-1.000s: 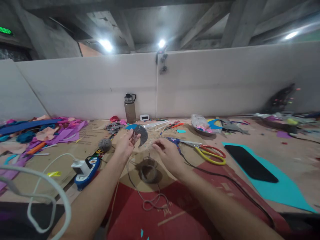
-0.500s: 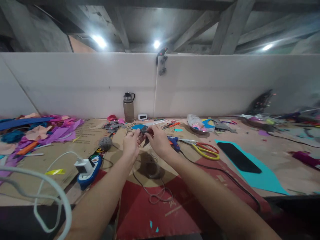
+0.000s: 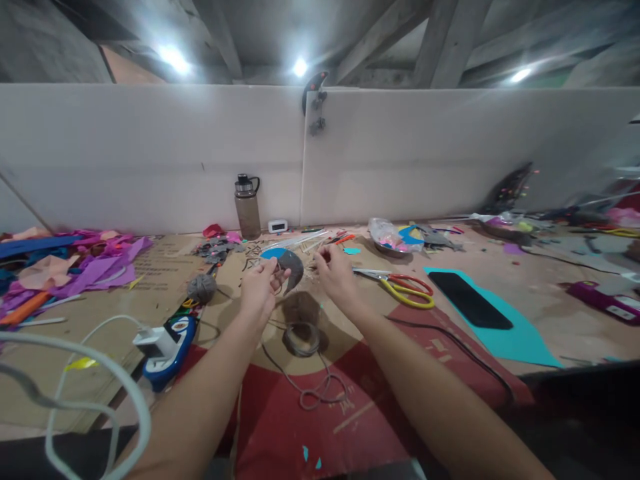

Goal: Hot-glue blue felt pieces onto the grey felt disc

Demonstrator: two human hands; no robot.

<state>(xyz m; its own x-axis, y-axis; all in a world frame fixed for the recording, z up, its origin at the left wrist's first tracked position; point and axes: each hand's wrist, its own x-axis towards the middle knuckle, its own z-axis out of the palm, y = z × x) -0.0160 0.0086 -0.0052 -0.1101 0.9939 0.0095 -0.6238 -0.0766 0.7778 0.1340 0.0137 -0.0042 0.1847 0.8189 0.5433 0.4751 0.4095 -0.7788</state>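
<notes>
My left hand (image 3: 261, 283) is closed on a dark grey crescent-shaped piece (image 3: 294, 272), which curves out to the right of the fingers. A blue rounded piece (image 3: 273, 253) shows just behind that hand. To the right, my right hand (image 3: 334, 270) is apart from the crescent, its fingers pinched together; what they hold, if anything, I cannot make out. Below both hands a coil of grey-brown cord (image 3: 303, 340) lies on the cardboard (image 3: 370, 400), with loose loops trailing toward me.
Scissors with red and yellow handles (image 3: 407, 290) lie right of my right hand. Further right, a black phone (image 3: 470, 300) rests on turquoise sheet (image 3: 530, 353). Grey yarn ball (image 3: 201, 289), blue power strip (image 3: 173, 353) and white cable (image 3: 135, 393) are left; a bottle (image 3: 247, 210) stands behind.
My right hand has come away from the crescent and moved right, while my left hand keeps hold of it. The blue glue gun seen beside my right hand earlier no longer shows. The view has shifted slightly.
</notes>
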